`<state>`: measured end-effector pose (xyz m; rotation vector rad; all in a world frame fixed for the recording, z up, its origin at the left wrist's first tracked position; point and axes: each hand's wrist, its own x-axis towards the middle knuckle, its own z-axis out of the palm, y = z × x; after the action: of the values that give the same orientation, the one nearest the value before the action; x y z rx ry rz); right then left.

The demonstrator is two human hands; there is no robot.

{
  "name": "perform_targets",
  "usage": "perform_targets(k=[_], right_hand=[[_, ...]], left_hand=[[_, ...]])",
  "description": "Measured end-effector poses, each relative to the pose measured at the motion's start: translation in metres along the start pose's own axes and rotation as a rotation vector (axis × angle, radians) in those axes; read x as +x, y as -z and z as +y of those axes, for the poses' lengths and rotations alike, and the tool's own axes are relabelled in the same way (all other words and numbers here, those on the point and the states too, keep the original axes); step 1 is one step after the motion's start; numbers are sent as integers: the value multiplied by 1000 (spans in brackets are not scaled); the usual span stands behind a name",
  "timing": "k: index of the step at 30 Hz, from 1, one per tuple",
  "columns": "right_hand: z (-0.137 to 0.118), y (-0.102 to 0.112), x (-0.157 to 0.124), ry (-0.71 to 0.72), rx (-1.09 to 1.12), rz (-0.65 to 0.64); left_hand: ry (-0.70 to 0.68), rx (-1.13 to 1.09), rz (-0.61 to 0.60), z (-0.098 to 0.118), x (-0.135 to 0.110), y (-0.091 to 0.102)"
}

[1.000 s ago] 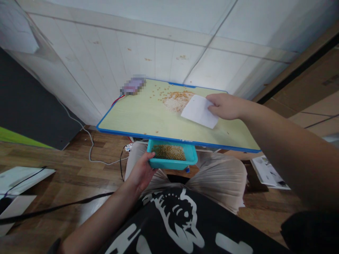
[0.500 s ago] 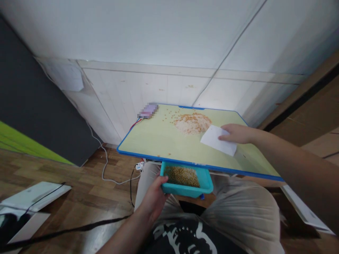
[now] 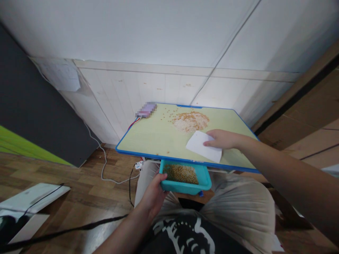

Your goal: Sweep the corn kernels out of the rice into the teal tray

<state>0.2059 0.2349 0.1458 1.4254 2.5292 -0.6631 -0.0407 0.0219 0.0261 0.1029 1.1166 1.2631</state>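
1. At the table's [image 3: 153,139] near edge, the right hand [image 3: 221,139] is pressing a white card [image 3: 202,151] flat, fingers closed on its right end.
2. Just below, the left hand [image 3: 153,194] is gripping the teal tray [image 3: 185,188] of beans [image 3: 181,174] by its left rim.
3. Scraping grain toward the tray seems to be the step in hand; the pile [image 3: 190,121] is lying farther back, so a sweep is calling for the card behind it.
4. No writing is showing legibly.

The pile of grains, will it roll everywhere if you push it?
Probably a few will roll: round grains already lie scattered beside the pile on the table. The pale middle looks finer, so it may slide as a heap. It looks light enough for the card to shove.
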Motion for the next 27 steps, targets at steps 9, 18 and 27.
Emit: perform_targets(k=[9, 18, 27], right_hand=[[-25, 5, 4, 6, -97, -11], [-33, 0, 12, 99, -21, -123], [-52, -14, -1, 157, -24, -65]], left_hand=[[12, -2, -15, 10, -9, -11], [20, 12, 11, 7, -8, -7], [-2, 29, -64, 3, -4, -1]])
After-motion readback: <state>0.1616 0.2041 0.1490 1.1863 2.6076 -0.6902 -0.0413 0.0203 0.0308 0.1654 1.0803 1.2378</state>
